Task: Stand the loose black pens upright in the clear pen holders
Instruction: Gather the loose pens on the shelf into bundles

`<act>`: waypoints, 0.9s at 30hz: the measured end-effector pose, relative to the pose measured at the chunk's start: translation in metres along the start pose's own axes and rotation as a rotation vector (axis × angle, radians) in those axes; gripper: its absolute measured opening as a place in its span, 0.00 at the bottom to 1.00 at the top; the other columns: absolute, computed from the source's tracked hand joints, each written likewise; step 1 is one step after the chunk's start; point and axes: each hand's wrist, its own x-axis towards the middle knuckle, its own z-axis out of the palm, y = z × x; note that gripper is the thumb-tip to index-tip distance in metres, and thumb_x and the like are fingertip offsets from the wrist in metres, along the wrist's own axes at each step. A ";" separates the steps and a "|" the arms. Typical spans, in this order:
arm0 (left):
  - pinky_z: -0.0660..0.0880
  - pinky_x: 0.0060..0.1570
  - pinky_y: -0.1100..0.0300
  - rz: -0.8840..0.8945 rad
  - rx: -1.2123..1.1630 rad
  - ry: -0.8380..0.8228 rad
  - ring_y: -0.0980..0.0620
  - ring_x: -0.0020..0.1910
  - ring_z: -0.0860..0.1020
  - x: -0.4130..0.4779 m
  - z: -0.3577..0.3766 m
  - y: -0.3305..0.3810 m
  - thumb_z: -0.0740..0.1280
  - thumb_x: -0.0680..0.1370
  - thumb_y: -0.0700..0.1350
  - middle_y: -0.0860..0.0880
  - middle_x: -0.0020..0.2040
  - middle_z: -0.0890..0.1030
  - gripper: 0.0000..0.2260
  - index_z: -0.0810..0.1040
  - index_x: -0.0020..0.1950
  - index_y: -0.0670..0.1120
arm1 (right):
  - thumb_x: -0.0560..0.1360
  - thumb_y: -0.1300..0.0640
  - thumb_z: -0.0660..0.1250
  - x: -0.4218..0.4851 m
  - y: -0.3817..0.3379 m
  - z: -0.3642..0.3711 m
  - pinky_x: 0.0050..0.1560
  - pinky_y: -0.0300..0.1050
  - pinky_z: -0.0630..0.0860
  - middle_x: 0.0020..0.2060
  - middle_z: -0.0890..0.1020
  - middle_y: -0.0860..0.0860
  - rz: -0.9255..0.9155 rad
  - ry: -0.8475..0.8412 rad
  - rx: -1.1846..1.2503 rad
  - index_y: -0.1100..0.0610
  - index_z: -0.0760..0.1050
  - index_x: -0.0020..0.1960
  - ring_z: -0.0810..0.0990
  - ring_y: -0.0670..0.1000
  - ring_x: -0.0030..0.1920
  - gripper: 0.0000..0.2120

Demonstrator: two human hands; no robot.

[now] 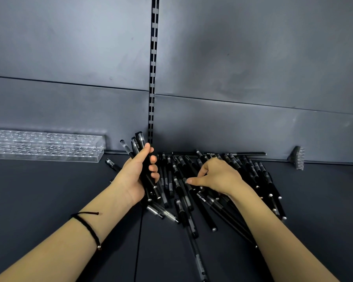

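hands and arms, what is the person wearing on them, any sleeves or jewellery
No sleeves or gloves: both forearms are bare. Behind the left hand, a thin black cord bracelet with a small pale bead circles the lower forearm. The right hand and its wrist wear nothing; no rings or watch show.

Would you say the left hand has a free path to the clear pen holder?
Probably yes: the left hand is near the clear pen holder, with only one loose pen lying between.
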 end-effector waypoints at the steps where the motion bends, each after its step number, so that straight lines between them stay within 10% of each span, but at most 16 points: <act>1: 0.66 0.21 0.66 -0.002 0.003 -0.001 0.58 0.23 0.67 0.000 0.000 0.000 0.68 0.77 0.52 0.54 0.29 0.73 0.08 0.77 0.43 0.48 | 0.69 0.39 0.73 0.000 -0.001 0.000 0.53 0.48 0.79 0.46 0.84 0.45 -0.003 -0.025 0.011 0.50 0.78 0.36 0.81 0.46 0.52 0.15; 8: 0.66 0.20 0.66 -0.004 0.012 0.005 0.58 0.23 0.67 0.000 -0.001 -0.001 0.68 0.77 0.52 0.53 0.30 0.73 0.08 0.77 0.44 0.48 | 0.68 0.43 0.75 0.003 0.001 0.006 0.58 0.50 0.75 0.52 0.75 0.45 -0.052 0.026 0.080 0.50 0.77 0.52 0.75 0.48 0.58 0.17; 27: 0.73 0.27 0.66 -0.017 0.030 -0.014 0.56 0.28 0.75 -0.004 0.005 -0.005 0.67 0.79 0.41 0.50 0.36 0.80 0.02 0.77 0.48 0.43 | 0.69 0.50 0.76 0.003 -0.001 0.005 0.57 0.48 0.75 0.42 0.80 0.48 -0.009 0.101 0.181 0.54 0.76 0.25 0.75 0.49 0.56 0.18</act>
